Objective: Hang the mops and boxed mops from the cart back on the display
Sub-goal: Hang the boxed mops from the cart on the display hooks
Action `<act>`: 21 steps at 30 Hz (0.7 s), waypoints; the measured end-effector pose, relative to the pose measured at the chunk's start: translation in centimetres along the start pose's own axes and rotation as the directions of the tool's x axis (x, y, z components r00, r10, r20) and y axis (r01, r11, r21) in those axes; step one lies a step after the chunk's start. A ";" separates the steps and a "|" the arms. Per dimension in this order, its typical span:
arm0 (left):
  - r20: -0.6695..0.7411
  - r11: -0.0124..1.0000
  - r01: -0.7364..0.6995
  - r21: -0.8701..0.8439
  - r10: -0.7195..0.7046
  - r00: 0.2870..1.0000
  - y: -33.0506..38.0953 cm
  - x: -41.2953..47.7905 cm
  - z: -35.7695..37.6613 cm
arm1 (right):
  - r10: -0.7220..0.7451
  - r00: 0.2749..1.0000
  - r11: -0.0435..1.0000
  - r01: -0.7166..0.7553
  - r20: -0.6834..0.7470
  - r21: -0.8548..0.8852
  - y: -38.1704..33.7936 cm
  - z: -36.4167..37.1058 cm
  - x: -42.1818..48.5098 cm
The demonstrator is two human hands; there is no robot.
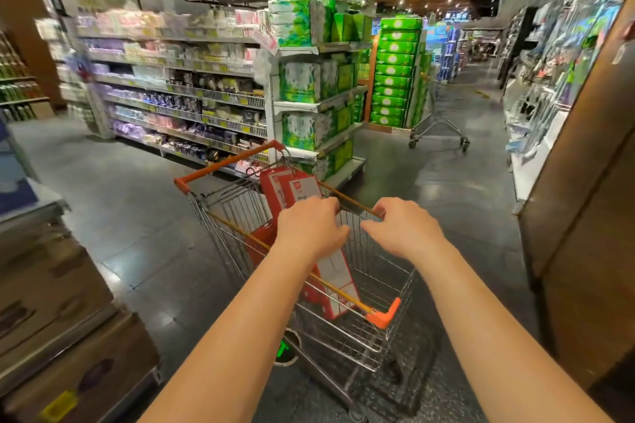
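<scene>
Both hands curl over the rim of the cart [354,204], the left hand [311,227] and right hand [405,232] close together with fingers hooked on the bar, though the left one's fingertips are hidden. Red-and-white boxes [335,273] stand tilted inside the cart, passing under the left hand with their tops just beyond it, and the orange handle [226,161] lies farther off to that hand's left. Well beyond the right hand stands another cart [438,113], with shelves [309,79] of green packs ahead of the left hand and a blurred display [549,72] off to the right.
</scene>
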State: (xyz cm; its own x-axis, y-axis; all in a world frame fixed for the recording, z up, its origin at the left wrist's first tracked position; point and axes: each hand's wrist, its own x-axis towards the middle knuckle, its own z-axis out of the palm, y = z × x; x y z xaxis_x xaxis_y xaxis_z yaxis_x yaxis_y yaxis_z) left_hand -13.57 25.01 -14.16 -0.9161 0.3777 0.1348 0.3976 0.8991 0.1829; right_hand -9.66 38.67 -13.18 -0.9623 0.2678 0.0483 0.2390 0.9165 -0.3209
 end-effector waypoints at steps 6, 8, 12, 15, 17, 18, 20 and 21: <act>-0.025 1.000 0.000 0.008 0.001 1.000 -7.0 6.4 -0.2 | 0.009 1.000 0.999 -0.008 -0.030 0.033 -5.4 2.6 7.0; -0.030 1.000 0.000 0.011 0.000 1.000 -8.8 8.2 0.1 | 0.005 1.000 1.000 -0.004 -0.024 0.020 -6.5 3.7 8.8; 0.003 1.000 0.002 0.013 -0.002 1.000 -10.8 11.4 1.3 | 0.014 1.000 1.000 -0.014 -0.004 -0.013 -7.2 5.4 12.3; 0.031 1.000 0.018 0.003 -0.018 0.999 -11.8 14.0 2.8 | 0.018 1.000 1.000 -0.018 0.000 -0.015 -7.0 6.4 15.2; 0.049 0.999 0.033 -0.001 -0.033 0.998 -12.0 15.8 3.6 | 0.008 1.000 1.000 -0.008 0.025 0.004 -6.6 7.2 17.4; 0.056 0.999 0.041 0.000 -0.041 0.998 -12.0 16.7 4.0 | 0.001 0.999 1.000 -0.002 0.040 0.019 -6.4 7.5 18.5; 0.054 0.998 0.058 0.009 -0.058 0.997 -12.0 18.9 4.6 | -0.020 0.998 0.999 0.017 0.059 0.035 -5.9 8.0 21.1; 0.045 0.997 0.070 0.012 -0.071 0.997 -11.9 20.0 4.9 | -0.037 0.997 0.999 0.035 0.063 0.033 -5.6 8.1 22.5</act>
State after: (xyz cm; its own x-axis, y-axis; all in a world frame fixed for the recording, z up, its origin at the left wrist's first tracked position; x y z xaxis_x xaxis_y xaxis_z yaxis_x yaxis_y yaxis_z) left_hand -36.91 22.96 -18.44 -0.9433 0.3226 0.0780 0.3316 0.9260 0.1806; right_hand -33.69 37.15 -17.92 -0.9767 0.2147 0.0006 0.2009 0.9150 -0.3500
